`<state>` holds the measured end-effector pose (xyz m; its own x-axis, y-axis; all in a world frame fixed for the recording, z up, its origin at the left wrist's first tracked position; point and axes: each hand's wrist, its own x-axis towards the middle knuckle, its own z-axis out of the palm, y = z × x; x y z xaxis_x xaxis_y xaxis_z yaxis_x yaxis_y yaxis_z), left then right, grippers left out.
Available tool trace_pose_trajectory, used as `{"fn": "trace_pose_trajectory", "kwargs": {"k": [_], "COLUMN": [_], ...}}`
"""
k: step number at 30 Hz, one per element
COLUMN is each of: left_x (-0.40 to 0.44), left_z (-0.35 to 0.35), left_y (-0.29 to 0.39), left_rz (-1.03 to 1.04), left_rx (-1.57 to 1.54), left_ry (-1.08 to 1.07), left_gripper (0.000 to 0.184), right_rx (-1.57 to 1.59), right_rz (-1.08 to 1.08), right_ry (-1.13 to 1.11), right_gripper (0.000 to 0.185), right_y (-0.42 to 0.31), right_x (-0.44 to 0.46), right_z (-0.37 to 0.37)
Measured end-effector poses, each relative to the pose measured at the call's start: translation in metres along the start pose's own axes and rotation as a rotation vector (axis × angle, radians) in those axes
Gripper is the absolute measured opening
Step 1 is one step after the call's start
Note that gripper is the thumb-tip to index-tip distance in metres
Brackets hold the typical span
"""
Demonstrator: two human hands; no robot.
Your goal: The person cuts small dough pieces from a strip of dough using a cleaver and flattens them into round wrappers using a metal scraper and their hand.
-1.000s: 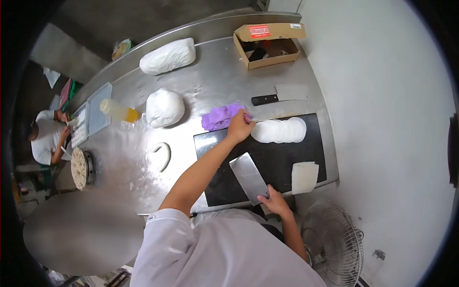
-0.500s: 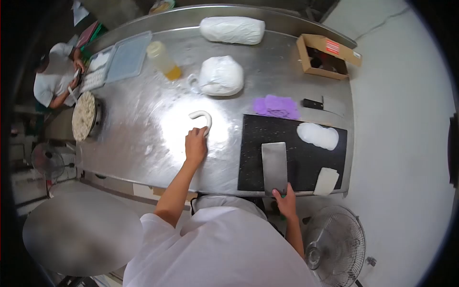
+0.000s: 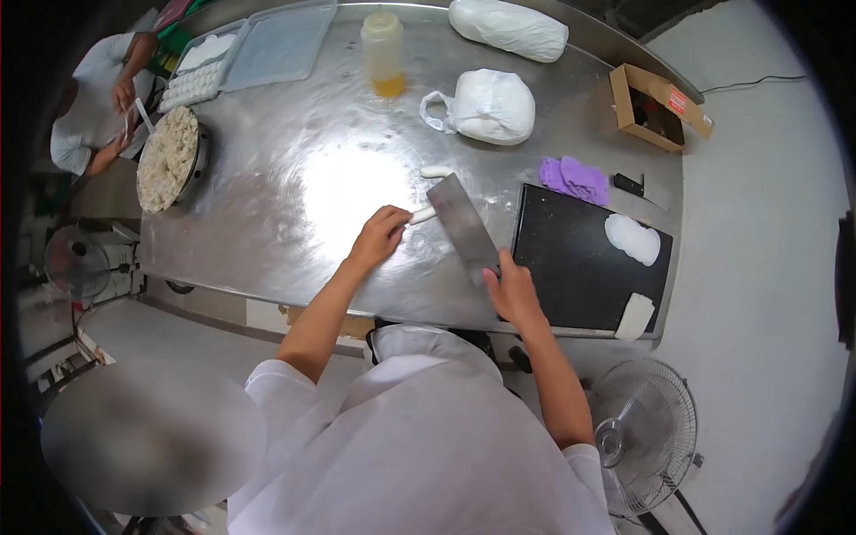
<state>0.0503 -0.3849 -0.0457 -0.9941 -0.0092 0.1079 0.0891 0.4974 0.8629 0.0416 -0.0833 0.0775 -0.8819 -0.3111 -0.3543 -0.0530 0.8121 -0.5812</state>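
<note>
In the head view my left hand (image 3: 385, 234) pinches one end of a thin white dough rope (image 3: 421, 216) lying on the steel table. My right hand (image 3: 514, 290) grips a cleaver (image 3: 464, 223), whose broad blade reaches across the rope and hides its middle. Beyond the blade another stretch of dough (image 3: 436, 171) shows. Whether the rope is cut under the blade I cannot tell. Right of the cleaver lies a black cutting board (image 3: 562, 259), bearing a white dough lump (image 3: 633, 239) and a folded white cloth (image 3: 635, 317).
Farther back are a white bag-wrapped bundle (image 3: 496, 107), a squeeze bottle (image 3: 382, 58), a purple cloth (image 3: 575, 180), a second knife (image 3: 629, 185) and a cardboard box (image 3: 649, 134). At left, a co-worker (image 3: 98, 98) stands by a filling bowl (image 3: 203, 165) and dough tray (image 3: 198, 85).
My right hand has lifted the cleaver off the board and swung it left over the dough rope. My left hand has shifted to the rope's near end. The camera view has turned.
</note>
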Motion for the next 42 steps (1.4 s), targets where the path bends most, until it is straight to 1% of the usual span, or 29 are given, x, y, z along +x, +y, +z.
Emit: {"fn": "trace_pose_trajectory", "kwargs": {"k": [1,2,3,4,5,7,9,13,14,15,16,18,20,21,22,24,25,27,28,29,30,31,32,34,36,38,40,41,42], "left_x": [0.002,0.005,0.008,0.011,0.013,0.018,0.022,0.024,0.022,0.019,0.018,0.011,0.019,0.014,0.012,0.011,0.015,0.022,0.027,0.034,0.042,0.045,0.052,0.063,0.071,0.066,0.065,0.065,0.065], "left_z": [0.002,0.003,0.003,0.002,0.0,-0.003,-0.002,0.001,0.003,0.006,0.008,0.01,0.012,0.01,0.008,0.004,0.007,0.019,0.03,0.043,0.058,0.075,0.097,0.132,0.177,0.208,0.24,0.251,0.261], "left_y": [-0.002,-0.004,-0.006,-0.008,-0.01,-0.01,-0.013,-0.011,-0.008,-0.005,-0.003,0.001,0.005,0.007,0.017,0.038,0.049,0.071,0.084,0.087,0.091,0.103,0.116,0.15,0.174,0.193,0.207,0.21,0.214], "left_rz": [0.068,0.069,0.121,0.173,0.172,0.276,0.282,0.262,0.266,0.236,0.208,0.201,0.174,0.056,0.106,0.09,0.112,0.038,0.016,0.132,0.247,0.291,0.34,0.498,0.666,0.708,0.893,0.886,0.896], "left_rx": [0.012,0.01,0.045,0.082,0.08,0.152,0.175,0.215,0.215,0.214,0.214,0.178,0.105,0.112,0.18,0.219,0.21,-0.115,-0.172,-0.132,-0.091,-0.131,-0.172,-0.203,-0.236,-0.155,0.143,0.355,0.361], "left_ry": [0.018,0.015,0.028,0.041,0.041,0.027,0.008,0.001,-0.013,0.042,0.097,0.087,0.138,0.069,0.158,0.212,0.184,0.191,0.152,0.064,-0.022,-0.093,-0.16,-0.365,-0.505,-0.629,-0.828,-0.966,-0.998], "left_gripper": [0.027,0.027,0.023,0.02,0.02,0.014,0.016,0.02,0.02,0.021,0.022,0.02,0.017,0.012,0.012,0.014,0.014,0.02,0.025,0.025,0.025,0.023,0.021,0.017,0.012,0.009,0.008,0.012,0.012], "right_rx": [0.001,-0.025,-0.051,-0.052,-0.082,-0.113,-0.253,-0.291,-0.242,-0.193,-0.184,-0.097,-0.008,0.072,0.079,0.218,0.239,0.301,0.339,0.344,0.333,0.324,0.331,0.684,0.732,0.798,0.821,0.844,0.925], "right_rz": [0.007,-0.01,-0.029,-0.029,-0.03,-0.027,0.022,0.08,0.029,-0.021,-0.007,-0.054,0.011,0.058,0.082,0.066,0.097,0.144,0.158,0.169,0.207,0.253,0.266,0.512,0.592,0.707,0.792,0.821,0.862], "right_ry": [0.002,0.025,0.047,0.047,0.03,0.013,0.014,-0.009,0.063,0.139,0.148,0.139,0.147,0.119,0.142,0.253,0.297,0.42,0.501,0.524,0.65,0.768,0.788,0.908,0.983,1.041,1.12,1.131,1.136], "right_gripper": [0.034,0.033,0.033,0.033,0.035,0.037,0.033,0.025,0.024,0.023,0.023,0.03,0.033,0.035,0.035,0.033,0.034,0.035,0.036,0.036,0.035,0.035,0.035,0.032,0.032,0.032,0.033,0.033,0.033], "right_y": [-0.006,-0.011,-0.014,-0.015,-0.015,-0.02,-0.029,-0.033,-0.028,-0.025,-0.031,-0.04,-0.032,-0.027,-0.019,0.002,0.015,0.036,0.045,0.057,0.071,0.083,0.096,0.111,0.101,0.095,0.111,0.113,0.111], "right_x": [0.001,0.003,0.005,0.006,0.007,0.005,0.003,0.008,0.014,0.02,0.028,0.033,0.027,0.018,0.004,-0.035,-0.055,-0.097,-0.115,-0.132,-0.147,-0.167,-0.185,-0.21,-0.229,-0.252,-0.267,-0.275,-0.28], "right_z": [0.007,0.013,0.019,0.023,0.027,0.033,0.041,0.076,0.092,0.101,0.098,0.091,0.086,0.084,0.079,0.063,0.055,0.044,0.04,0.041,0.045,0.054,0.063,0.076,0.069,0.082,0.096,0.104,0.103]}}
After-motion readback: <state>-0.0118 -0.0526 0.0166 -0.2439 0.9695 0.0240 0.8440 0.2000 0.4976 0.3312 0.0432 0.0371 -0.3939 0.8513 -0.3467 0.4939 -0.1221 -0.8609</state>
